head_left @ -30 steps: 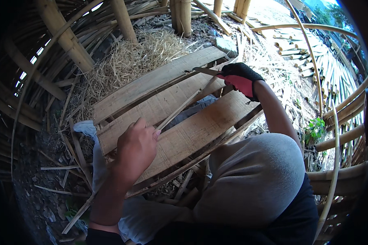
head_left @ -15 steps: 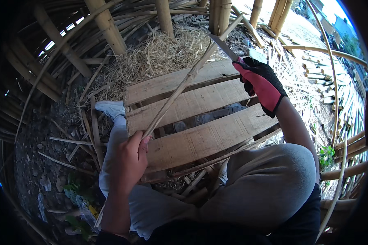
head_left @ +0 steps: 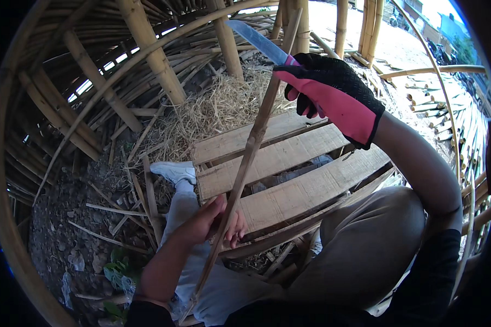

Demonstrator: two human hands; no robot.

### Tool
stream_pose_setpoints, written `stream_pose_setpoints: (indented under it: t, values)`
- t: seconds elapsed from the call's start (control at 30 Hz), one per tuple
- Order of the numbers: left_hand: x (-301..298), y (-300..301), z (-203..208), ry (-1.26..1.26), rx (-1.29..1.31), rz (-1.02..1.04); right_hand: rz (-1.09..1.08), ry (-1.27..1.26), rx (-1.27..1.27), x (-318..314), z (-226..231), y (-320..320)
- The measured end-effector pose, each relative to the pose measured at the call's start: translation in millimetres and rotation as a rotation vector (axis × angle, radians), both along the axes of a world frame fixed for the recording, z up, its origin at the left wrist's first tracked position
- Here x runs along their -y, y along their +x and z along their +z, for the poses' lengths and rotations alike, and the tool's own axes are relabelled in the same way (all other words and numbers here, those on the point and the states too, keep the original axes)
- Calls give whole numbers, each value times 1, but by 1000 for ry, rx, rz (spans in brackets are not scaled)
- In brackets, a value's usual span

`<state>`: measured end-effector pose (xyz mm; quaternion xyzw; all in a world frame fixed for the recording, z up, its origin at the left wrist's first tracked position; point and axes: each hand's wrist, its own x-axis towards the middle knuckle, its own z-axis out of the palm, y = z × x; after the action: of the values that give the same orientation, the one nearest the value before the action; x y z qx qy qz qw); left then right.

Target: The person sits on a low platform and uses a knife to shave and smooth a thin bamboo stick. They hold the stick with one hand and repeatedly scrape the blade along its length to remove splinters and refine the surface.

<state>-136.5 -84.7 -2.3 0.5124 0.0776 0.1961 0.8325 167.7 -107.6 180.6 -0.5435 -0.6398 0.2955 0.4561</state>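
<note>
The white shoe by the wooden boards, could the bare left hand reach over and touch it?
Probably yes. The white shoe lies just up and left of the left hand with nothing between them, but its fingers are wrapped around the bamboo strip, so they would have to let go first.

I count one bamboo strip (head_left: 249, 155), one knife (head_left: 256, 39), and one pink-and-black glove (head_left: 335, 92) (worn on my right hand only). In front of me lie three wooden planks (head_left: 278, 158) and one white shoe (head_left: 174, 173).
</note>
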Motion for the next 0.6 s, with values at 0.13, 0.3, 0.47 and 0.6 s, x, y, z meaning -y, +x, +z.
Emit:
stream_pose_setpoints:
  t: [0.13, 0.3, 0.47, 0.6]
  values:
    - [-2, 24, 6, -122, 74, -13, 44, -14, 93, 1, 4, -14]
    - [39, 33, 25, -111, -119, 112, -27, 293, 592, 12, -5, -23]
    - [63, 22, -12, -608, 127, 13, 139, 590, 583, 1, -29, -19]
    - [60, 15, -56, -561, 287, -109, 156, 496, 748, 3, -31, -32]
